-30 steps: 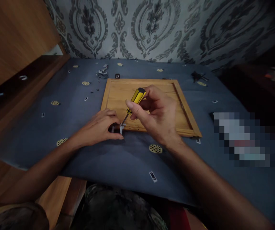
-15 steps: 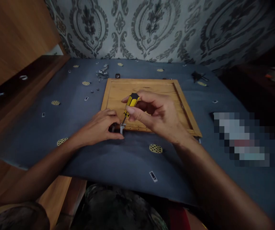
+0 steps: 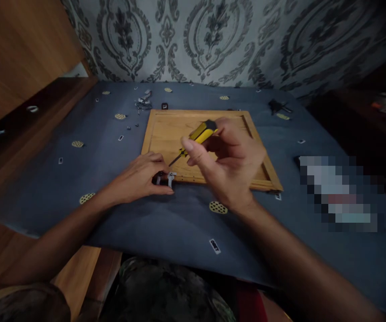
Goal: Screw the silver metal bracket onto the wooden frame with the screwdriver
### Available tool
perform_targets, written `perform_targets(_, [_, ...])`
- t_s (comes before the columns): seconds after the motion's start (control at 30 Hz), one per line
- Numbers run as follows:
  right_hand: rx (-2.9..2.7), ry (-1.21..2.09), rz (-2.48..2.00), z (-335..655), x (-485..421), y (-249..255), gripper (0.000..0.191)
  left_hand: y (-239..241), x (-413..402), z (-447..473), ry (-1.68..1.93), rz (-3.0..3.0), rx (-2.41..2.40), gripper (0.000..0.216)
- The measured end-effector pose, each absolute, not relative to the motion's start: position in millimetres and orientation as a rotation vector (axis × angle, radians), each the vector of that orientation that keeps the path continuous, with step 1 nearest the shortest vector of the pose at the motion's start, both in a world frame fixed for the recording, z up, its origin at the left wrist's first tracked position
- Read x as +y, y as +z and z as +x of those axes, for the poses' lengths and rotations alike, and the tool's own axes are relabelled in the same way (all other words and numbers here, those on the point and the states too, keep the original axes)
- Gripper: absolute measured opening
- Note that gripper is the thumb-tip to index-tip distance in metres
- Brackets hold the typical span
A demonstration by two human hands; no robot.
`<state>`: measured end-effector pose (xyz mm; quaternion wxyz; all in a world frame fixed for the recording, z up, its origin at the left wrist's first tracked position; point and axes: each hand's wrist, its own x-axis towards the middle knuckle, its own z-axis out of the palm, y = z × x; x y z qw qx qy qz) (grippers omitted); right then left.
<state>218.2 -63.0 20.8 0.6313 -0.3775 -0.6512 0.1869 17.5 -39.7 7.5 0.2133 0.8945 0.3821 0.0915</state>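
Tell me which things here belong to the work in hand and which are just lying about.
In the work:
wooden panel
metal fitting at its near edge, left hand around it
yellow-and-black screwdriver, in the right hand

Apparently lying about:
metal pieces, back left, though possibly for this work
small black square item
dark object, back right, unclear
pixelated object, right

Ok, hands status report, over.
Left hand holding metal bracket at wooden panel's near edge. Right hand gripping screwdriver, tip near bracket. Left fingers close to tip.
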Motion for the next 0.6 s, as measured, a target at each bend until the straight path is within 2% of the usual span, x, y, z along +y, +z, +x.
perform_targets(0.17, [-1.496, 0.484, -0.912, 221, -58, 22, 0.046, 9, -41, 18, 0.255, 2.505, 1.065, 0.026])
perform_targets(0.6, [-1.535, 0.558, -0.919, 219, -54, 12, 0.041, 5, -40, 17, 0.262, 2.523, 1.049, 0.031])
